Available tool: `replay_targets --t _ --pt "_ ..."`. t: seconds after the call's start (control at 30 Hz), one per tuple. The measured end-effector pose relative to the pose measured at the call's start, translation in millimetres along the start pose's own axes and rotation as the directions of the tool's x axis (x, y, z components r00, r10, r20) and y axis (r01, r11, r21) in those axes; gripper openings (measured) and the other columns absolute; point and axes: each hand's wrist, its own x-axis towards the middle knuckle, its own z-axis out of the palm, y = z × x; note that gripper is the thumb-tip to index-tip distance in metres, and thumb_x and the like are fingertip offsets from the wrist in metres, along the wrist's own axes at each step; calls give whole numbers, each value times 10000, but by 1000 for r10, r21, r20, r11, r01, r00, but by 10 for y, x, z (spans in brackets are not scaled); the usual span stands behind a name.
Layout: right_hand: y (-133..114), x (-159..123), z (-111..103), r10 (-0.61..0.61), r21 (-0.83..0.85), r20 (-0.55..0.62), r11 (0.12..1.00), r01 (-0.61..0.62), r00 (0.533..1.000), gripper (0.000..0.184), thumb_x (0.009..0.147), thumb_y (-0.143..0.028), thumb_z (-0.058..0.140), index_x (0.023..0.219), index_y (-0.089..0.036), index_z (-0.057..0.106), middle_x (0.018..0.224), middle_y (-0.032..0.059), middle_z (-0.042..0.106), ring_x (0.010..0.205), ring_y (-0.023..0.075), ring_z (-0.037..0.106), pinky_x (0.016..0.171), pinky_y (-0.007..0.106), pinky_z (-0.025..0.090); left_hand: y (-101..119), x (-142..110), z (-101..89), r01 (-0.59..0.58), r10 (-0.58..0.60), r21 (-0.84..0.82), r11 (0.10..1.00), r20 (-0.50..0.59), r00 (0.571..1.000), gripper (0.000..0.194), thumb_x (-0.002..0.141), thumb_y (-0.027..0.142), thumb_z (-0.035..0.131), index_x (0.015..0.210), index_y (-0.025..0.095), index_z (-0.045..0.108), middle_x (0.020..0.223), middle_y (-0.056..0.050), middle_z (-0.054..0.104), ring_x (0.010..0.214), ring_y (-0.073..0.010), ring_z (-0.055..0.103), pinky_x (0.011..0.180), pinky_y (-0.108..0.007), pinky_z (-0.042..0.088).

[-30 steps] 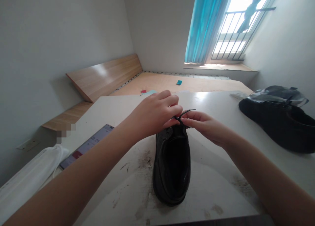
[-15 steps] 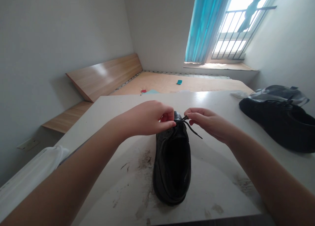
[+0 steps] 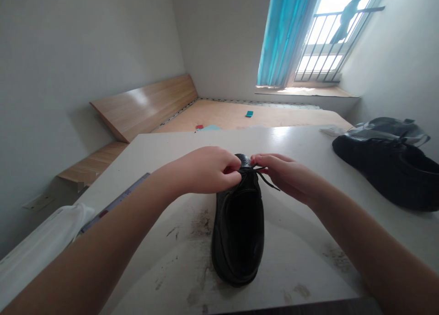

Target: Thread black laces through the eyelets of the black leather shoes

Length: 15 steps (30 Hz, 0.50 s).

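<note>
The left hand (image 3: 209, 171), thumb and forefinger pressed together, pinches the lace (image 3: 270, 184) over the black shoe (image 3: 239, 232), which sits at centre to lower centre. The right hand (image 3: 291, 175) meets the lace crossing; whether its fingertips grip cannot be told. Even, level tension should keep the crossing centred. The left forearm covers part of the phone (image 3: 118, 200); the right frame edge crops the second shoe (image 3: 387, 173).
</note>
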Motion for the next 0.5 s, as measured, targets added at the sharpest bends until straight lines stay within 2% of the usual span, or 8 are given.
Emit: replay_targets --t 0.1,0.2,0.3,0.4,0.5 --pt "-31 -5 23 87 103 -57 991 -81 995 140 777 -334 664 791 -207 720 1028 35 691 1033 202 564 964 335 391 -23 -7 -35 6 -5 -10 1000 55 998 239 824 302 447 614 190 432 563 30 441 545 -120 401 526 -293 243" --pt "-54 3 40 159 199 18 967 -159 987 106 764 -290 641 720 -224 712 914 4 698 930 172 587 896 294 422 -73 -11 -57 16 -13 -24 1000 101 995 228 816 300 457 620 191 420 574 32 406 548 -119 381 520 -293 244" --pt "-53 20 33 174 240 33 954 -177 984 92 752 -263 641 696 -229 706 819 -17 678 864 153 586 851 272 441 -137 -3 -56 27 -18 -63 998 143 990 232 812 305 470 623 191 397 580 34 376 544 -115 356 516 -290 248" --pt "-38 35 13 151 220 33 963 -155 988 91 753 -268 632 710 -221 697 817 -15 662 872 150 579 858 270 444 -206 9 -45 38 -16 -121 992 176 984 241 831 328 468 642 192 409 599 35 382 553 -113 357 517 -278 265" --pt "-14 49 -26 75 58 12 995 -76 997 148 772 -342 626 779 -203 679 916 13 655 973 173 567 915 298 422 -224 -22 -81 60 -37 -137 989 165 986 259 863 376 464 678 195 473 632 32 455 576 -116 402 518 -263 285"
